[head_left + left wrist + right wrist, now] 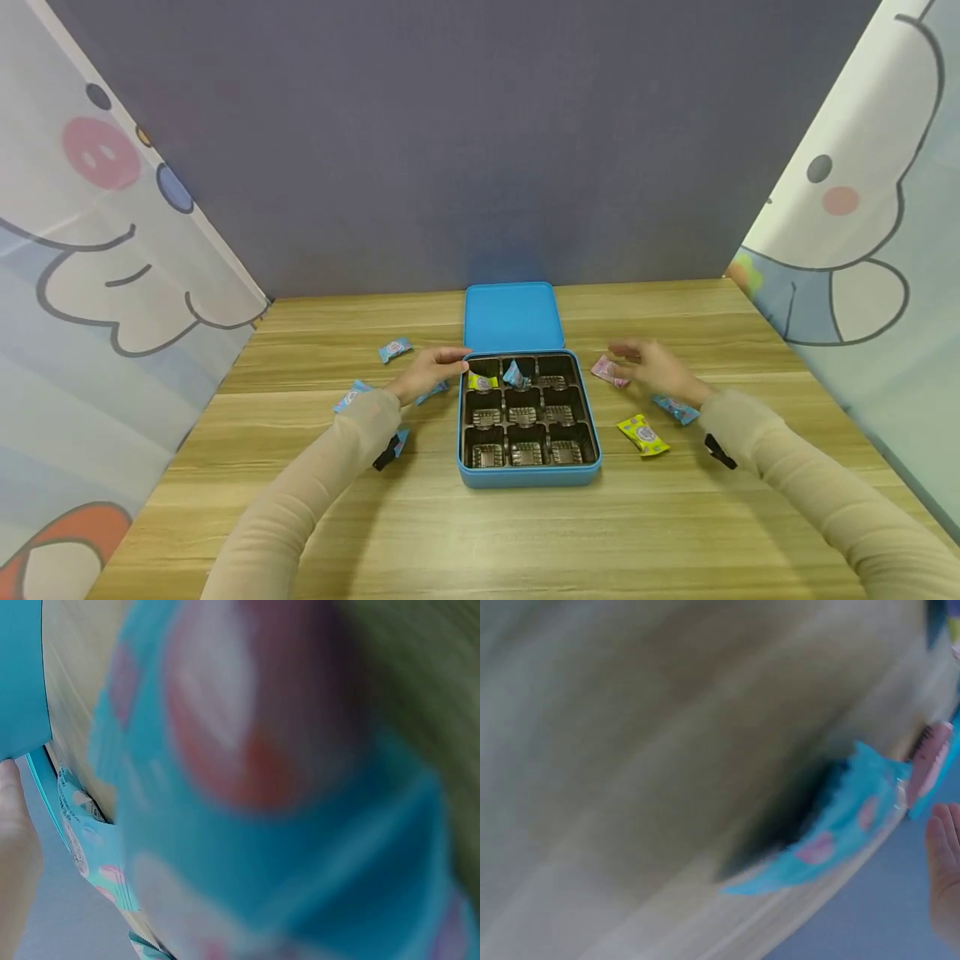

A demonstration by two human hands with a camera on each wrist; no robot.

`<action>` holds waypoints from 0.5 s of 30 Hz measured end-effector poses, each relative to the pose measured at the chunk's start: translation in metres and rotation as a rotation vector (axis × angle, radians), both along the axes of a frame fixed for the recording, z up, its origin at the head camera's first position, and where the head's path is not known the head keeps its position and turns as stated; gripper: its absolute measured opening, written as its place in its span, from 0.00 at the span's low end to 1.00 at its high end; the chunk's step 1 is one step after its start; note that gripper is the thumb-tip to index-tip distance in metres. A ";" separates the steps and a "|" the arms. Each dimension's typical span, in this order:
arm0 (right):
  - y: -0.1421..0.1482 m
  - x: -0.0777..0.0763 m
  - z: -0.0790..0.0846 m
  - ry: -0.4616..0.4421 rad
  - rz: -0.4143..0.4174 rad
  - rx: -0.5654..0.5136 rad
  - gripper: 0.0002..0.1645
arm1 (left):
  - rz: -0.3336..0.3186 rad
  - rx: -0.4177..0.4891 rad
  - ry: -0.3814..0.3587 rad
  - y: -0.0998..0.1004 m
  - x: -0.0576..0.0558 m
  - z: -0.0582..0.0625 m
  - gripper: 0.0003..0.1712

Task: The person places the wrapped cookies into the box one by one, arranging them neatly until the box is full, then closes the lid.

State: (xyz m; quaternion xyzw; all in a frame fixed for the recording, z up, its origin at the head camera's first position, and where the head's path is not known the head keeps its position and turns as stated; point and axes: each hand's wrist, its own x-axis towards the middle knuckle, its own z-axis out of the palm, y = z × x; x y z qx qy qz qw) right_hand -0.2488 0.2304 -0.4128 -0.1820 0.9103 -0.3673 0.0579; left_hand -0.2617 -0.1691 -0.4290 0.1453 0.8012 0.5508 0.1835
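An opened blue tin (528, 477) with a black compartment tray stands mid-table, its lid (512, 317) lying back. A yellow wrapped candy (482, 382) is in the back left compartment, a blue wrapped candy (515, 375) in the back middle one. My left hand (427, 373) touches the tin's back left corner with fingers fairly straight. Over the table right of the tin, my right hand (658, 371) hovers by a pink wrapped candy (606, 372), fingers loosely extended. Whether it touches the candy is unclear. In the right wrist view only part of that hand (946, 862) shows.
Right of the tin lie a yellow candy (642, 435) and a blue candy (677, 409). Several blue candies, one of them (394, 349) near the back, lie left of it, partly under my left arm. A grey panel (495, 150) rises behind the table.
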 end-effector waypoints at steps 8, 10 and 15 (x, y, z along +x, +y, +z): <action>0.000 -0.001 -0.014 0.010 -0.029 0.030 0.32 | 0.001 0.004 0.013 -0.001 0.000 -0.003 0.27; -0.001 -0.002 -0.016 0.021 -0.035 0.032 0.32 | -0.001 0.003 0.016 -0.001 0.000 -0.002 0.27; -0.003 -0.002 -0.018 0.047 -0.037 0.063 0.33 | -0.002 0.000 0.013 0.000 -0.001 -0.001 0.27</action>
